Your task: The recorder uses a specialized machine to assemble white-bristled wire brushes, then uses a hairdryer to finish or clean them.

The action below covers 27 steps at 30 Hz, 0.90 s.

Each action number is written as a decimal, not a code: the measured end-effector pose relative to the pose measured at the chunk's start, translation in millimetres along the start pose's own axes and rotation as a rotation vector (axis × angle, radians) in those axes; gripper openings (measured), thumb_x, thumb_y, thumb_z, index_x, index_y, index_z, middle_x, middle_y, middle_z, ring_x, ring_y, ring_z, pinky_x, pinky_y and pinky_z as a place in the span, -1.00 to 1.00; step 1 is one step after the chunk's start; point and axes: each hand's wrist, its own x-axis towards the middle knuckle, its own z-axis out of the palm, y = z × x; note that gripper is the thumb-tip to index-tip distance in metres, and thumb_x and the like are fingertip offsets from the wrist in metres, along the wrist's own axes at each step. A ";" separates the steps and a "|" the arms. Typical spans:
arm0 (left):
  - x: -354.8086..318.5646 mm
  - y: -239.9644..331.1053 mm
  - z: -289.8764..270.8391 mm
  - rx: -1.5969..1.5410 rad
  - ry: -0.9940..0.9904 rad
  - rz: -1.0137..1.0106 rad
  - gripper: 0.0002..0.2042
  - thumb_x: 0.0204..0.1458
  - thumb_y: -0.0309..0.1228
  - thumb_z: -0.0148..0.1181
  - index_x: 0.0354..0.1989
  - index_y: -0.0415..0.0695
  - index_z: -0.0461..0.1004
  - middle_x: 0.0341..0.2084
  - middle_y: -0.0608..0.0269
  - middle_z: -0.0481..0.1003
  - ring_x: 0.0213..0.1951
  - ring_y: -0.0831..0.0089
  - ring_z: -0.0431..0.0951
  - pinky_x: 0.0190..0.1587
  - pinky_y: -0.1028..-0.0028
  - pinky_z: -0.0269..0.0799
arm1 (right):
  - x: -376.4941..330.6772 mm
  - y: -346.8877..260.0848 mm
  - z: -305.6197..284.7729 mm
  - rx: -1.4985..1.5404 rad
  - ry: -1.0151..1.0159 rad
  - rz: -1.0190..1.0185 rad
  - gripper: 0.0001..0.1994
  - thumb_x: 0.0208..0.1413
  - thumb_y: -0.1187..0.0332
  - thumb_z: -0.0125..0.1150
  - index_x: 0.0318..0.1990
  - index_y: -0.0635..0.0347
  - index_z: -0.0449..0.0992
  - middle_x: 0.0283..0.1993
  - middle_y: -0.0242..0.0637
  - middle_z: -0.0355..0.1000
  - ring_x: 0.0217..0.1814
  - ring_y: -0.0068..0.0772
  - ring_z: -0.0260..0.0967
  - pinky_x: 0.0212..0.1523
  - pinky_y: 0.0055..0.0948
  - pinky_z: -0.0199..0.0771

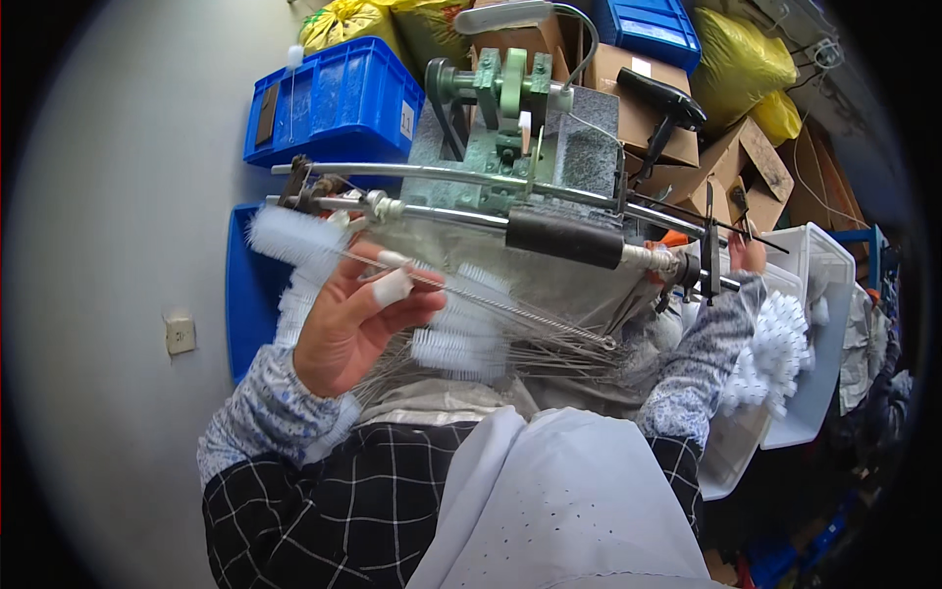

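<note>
White-bristled wire brush (294,237): in left hand (358,324), bristle head up-left, bare twisted stem slanting down-right to small end loop, above heap of like brushes (459,353)
Left hand: thumb and fingers pinching stem, white wraps on digits
Right hand (751,255): beside dark bracket (710,250) at right end of metal rods, partly hidden; grasp cannot be told
Black sleeve (564,239): around front rod
Green machine (512,83): behind rods
Blue bin (339,113): left of machine
White bin (832,344): far right, beside white brushes (770,348)
</note>
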 end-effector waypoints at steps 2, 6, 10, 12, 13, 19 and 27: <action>0.0 6.3 4.7 -0.045 -0.124 -0.053 -0.87 -0.01 -0.50 -0.04 -0.28 -0.01 0.28 -0.24 -0.03 0.38 -0.20 0.27 0.44 -0.15 0.44 0.39 | -98.4 -86.0 1.0 0.219 0.519 0.058 -0.77 -0.03 0.50 -0.08 -0.16 0.18 0.27 -0.23 -0.30 0.34 -0.25 -0.49 0.29 -0.29 -0.53 0.31; -4.6 -0.6 2.6 -0.061 -0.226 -0.071 -0.86 -0.02 -0.48 -0.02 -0.28 0.01 0.28 -0.24 -0.02 0.39 -0.21 0.27 0.44 -0.15 0.43 0.38 | -246.6 -210.9 130.9 -0.274 0.896 -0.592 -0.80 0.03 0.36 -0.04 -0.20 0.23 0.26 -0.23 -0.31 0.35 -0.23 -0.47 0.27 -0.19 -0.57 0.26; -12.5 -13.6 -4.8 -0.002 -0.316 -0.049 -0.86 -0.02 -0.47 0.00 -0.27 -0.02 0.29 -0.26 0.01 0.40 -0.27 0.29 0.46 -0.17 0.43 0.37 | -323.2 -247.0 292.2 -0.859 0.004 -0.747 -0.77 -0.04 0.40 0.01 -0.20 0.24 0.30 -0.22 -0.16 0.30 -0.10 -0.22 0.23 -0.09 -0.38 0.19; -15.1 -21.3 -7.1 -0.073 -0.329 0.017 -0.86 -0.03 -0.44 0.02 -0.27 -0.06 0.28 -0.27 0.02 0.41 -0.30 0.30 0.47 -0.18 0.43 0.37 | -342.2 -238.0 344.9 -1.003 -0.142 -0.789 -0.80 -0.12 0.45 0.06 -0.26 0.19 0.34 -0.38 -0.25 0.31 -0.32 -0.29 0.27 -0.30 -0.39 0.26; -16.7 -23.8 -4.1 -0.093 -0.344 0.029 -0.83 -0.05 -0.42 0.06 -0.28 -0.11 0.28 -0.28 0.04 0.42 -0.32 0.33 0.47 -0.19 0.43 0.38 | -348.5 -231.0 355.1 -0.970 -0.170 -0.754 -0.81 -0.14 0.47 0.06 -0.28 0.17 0.35 -0.46 -0.31 0.30 -0.41 -0.33 0.26 -0.38 -0.40 0.26; -26.5 9.4 -49.8 0.460 -0.426 0.238 -0.69 -0.02 -0.42 0.01 -0.13 -0.18 0.12 -0.29 0.10 0.38 -0.33 0.50 0.41 -0.29 0.56 0.36 | -330.9 -239.5 333.8 -1.040 -0.084 -0.941 -0.72 -0.25 0.57 0.06 -0.30 0.05 0.36 -0.58 -0.42 0.23 -0.51 -0.37 0.18 -0.43 -0.44 0.24; -29.1 43.4 -45.3 0.904 -0.394 0.641 -0.86 0.07 -0.41 -0.13 -0.25 -0.20 0.24 -0.46 0.29 0.35 -0.53 0.66 0.26 -0.47 0.68 0.18 | -315.3 -250.1 303.5 -1.091 -0.172 -1.027 -0.66 -0.28 0.63 0.06 -0.27 0.03 0.35 -0.50 -0.38 0.28 -0.39 -0.35 0.26 -0.34 -0.40 0.28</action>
